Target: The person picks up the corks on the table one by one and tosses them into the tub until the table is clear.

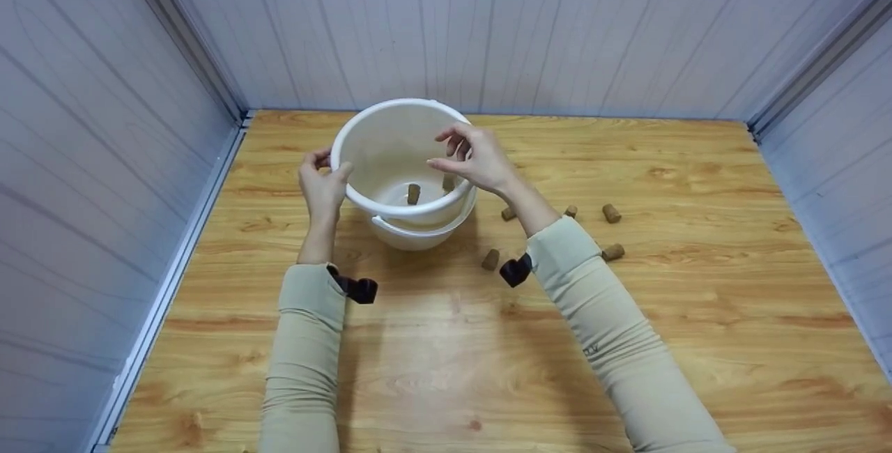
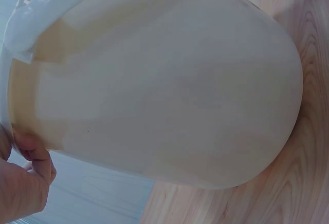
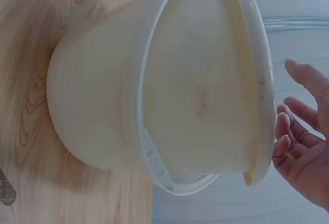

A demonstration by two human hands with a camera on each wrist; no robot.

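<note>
Vertically grooved wall panels [image 1: 488,35] are enclosing a wood-grain tabletop [image 1: 752,334] at the back and both sides. Toward the rear, left of the midline, a white bucket [image 1: 411,210] is standing with its mouth facing up. Its white carrying handle [image 1: 418,233] is hanging around the near side, below the rim. Two beige sleeves [image 1: 620,348] are reaching forward over the tabletop.

The left hand [image 1: 324,188] is pinching the bucket's rim at the left, with the thumb lying over the inner side and the fingers bearing on the outside. The right hand [image 1: 477,157] is hovering over the right part of the rim; its fingers are bending loosely, and the thumb is standing apart from them.

Black wrist units [image 1: 362,290] are projecting beside both cuffs. One cork [image 1: 414,194] is resting on the bucket floor. A second cork [image 1: 448,182] is showing inside the bucket, beneath the right hand; its contact with the wall cannot be determined. Five loose corks [image 1: 612,213] are lying on the tabletop, right of the bucket, some partly covered by the right arm.
</note>
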